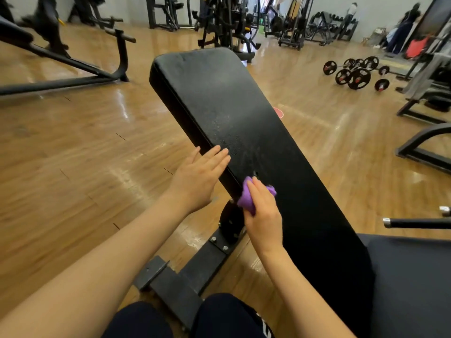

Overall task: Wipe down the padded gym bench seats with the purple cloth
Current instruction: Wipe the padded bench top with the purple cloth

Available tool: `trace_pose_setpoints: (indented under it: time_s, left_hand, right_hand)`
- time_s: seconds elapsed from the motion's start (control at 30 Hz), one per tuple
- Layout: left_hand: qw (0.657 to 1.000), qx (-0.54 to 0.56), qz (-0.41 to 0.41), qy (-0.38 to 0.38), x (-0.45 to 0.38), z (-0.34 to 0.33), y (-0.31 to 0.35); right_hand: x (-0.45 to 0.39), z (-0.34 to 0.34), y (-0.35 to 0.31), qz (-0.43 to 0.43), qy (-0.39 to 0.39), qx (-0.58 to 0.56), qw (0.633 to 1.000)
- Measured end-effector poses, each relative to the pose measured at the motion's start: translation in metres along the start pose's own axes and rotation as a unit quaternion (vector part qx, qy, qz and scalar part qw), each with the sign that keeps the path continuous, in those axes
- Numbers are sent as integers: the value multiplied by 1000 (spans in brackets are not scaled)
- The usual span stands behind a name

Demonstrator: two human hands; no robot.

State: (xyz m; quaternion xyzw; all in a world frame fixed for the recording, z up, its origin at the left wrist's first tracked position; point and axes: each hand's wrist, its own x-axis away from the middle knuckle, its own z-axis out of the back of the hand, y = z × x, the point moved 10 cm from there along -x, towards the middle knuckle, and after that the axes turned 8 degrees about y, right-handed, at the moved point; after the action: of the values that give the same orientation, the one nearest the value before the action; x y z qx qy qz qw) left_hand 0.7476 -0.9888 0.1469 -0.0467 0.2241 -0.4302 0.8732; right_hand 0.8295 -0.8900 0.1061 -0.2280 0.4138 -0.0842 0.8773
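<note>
Knees sit nearest, both in dark trousers. Right hand has its fingers curled shut on the bunched purple cloth, pressed to the bench pad at its left edge. Left hand, fingers flat and empty, steadies that edge. Wiping step underway; next stroke probably must reach the droplets above.

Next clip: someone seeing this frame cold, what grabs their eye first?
The long black padded bench running diagonally through the middle of the frame dominates. Low on its near edge, the right hand presses a bunched purple cloth against the pad, the one bright colour here, while the left hand lies flat on the pad's left edge. Far right, barbells lie on the glossy wooden floor.
</note>
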Motion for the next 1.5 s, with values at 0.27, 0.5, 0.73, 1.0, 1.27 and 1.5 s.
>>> trace_pose_setpoints:
  time_s: [0.27, 0.5, 0.73, 1.0, 1.27, 1.5]
  left_hand:
    - [1000, 12, 20, -18, 0, 9, -3]
    - [993, 27, 103, -42, 0, 11, -46]
    - [994, 15, 107, -11, 0, 12, -45]
    - [992, 29, 126, -1, 0, 16, -39]
    - [990, 21, 142, 8, -1, 16, -41]
    - [984, 61, 160, 49, -2, 11, -35]
  right_hand:
    - [36, 30, 33, -70, -25, 24, 997]
    - [-68, -19, -50, -15, -35, -45, 998]
    - [-29, -9, -17, -1, -15, -25, 1000]
    - [-17, 9, 2, -85, -14, -81, 993]
    - [-90, -32, -33, -64, -83, -147, 984]
    - [-40, 7, 44, -211, -50, -169, 962]
